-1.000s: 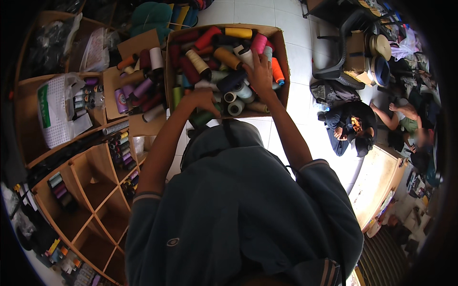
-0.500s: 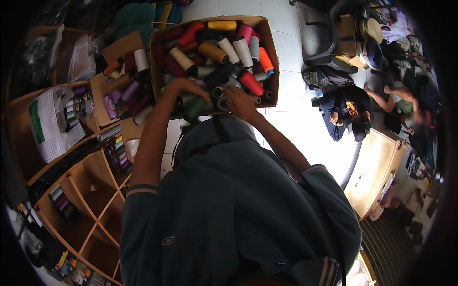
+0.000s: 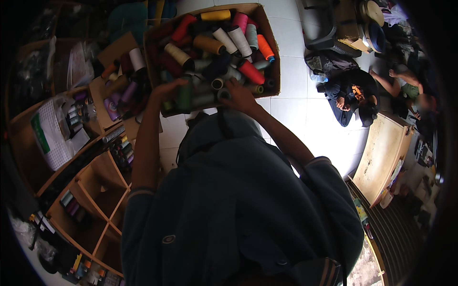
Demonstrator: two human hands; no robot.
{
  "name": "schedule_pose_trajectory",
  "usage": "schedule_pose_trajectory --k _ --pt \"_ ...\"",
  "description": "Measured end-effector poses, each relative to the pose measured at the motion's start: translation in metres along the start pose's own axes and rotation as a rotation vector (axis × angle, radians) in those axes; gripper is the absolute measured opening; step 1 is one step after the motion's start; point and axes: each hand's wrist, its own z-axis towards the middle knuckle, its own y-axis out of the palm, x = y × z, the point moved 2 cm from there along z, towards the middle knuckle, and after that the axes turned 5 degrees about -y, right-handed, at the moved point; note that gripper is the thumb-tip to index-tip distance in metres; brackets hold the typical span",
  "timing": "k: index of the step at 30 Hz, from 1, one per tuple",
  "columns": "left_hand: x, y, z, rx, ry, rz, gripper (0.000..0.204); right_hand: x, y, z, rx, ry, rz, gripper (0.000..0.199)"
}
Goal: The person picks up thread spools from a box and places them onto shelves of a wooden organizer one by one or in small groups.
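A cardboard box [image 3: 275, 52] full of thread spools in many colours is in front of me at the top of the view. At its near left corner my left hand [image 3: 168, 89] is closed on a green thread spool [image 3: 185, 97], which stands nearly upright. My right hand [image 3: 242, 98] reaches over the near edge, fingers curled against a grey thread spool [image 3: 223, 95] whose hollow end faces me. Just behind it is another spool with a pale round end [image 3: 217, 84]. A red spool [image 3: 251, 72] and an orange spool [image 3: 265, 48] lie farther right.
Left of the box, a smaller open carton [image 3: 101, 97] holds purple, white and brown spools. Wooden cubby shelves [image 3: 98, 214] run down the left side. On the right, a person in dark clothes [image 3: 350, 102] sits on the tiled floor near a wooden board [image 3: 379, 157].
My left hand has shifted left, and the green spool has gone from slanting to nearly upright. My right hand stays by the grey spool. The whole view has shifted slightly.
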Motion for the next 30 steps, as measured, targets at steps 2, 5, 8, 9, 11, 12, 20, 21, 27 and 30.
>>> schedule_pose_trajectory --k 2,5,8,9,11,12,20,21,27,30 --pt "-0.007 0.008 -0.012 -0.025 0.109 -0.15 0.062 -0.001 0.001 0.0 -0.026 0.065 0.007 0.057" --pt "-0.016 0.029 -0.017 -0.055 0.248 -0.333 0.062 -0.002 0.003 -0.002 0.018 0.082 0.003 0.056" --pt "-0.027 0.043 -0.008 -0.009 0.333 -0.329 0.06 -0.004 0.002 -0.002 0.023 0.05 -0.093 0.055" --pt "-0.031 0.046 -0.007 0.041 0.341 -0.293 0.059 -0.004 -0.002 0.0 0.047 0.054 -0.12 0.056" --pt "-0.037 0.05 -0.005 0.159 0.362 -0.264 0.059 -0.004 -0.012 0.004 0.097 0.059 -0.174 0.058" --pt "-0.036 0.057 -0.009 0.224 0.37 -0.265 0.059 -0.002 -0.012 0.007 0.145 0.009 -0.142 0.059" --pt "-0.068 0.025 -0.032 0.325 0.429 -0.244 0.067 0.007 -0.023 0.017 0.033 -0.247 -0.24 0.062" --pt "-0.064 0.027 -0.037 0.285 0.491 -0.25 0.069 0.012 -0.023 0.019 0.029 -0.264 -0.242 0.064" --pt "-0.064 0.044 -0.068 0.299 0.701 -0.467 0.076 0.009 -0.037 0.019 -0.041 -0.276 -0.386 0.071" --pt "-0.071 0.048 -0.07 0.231 0.79 -0.534 0.072 0.011 -0.037 0.026 -0.052 -0.198 -0.402 0.073"
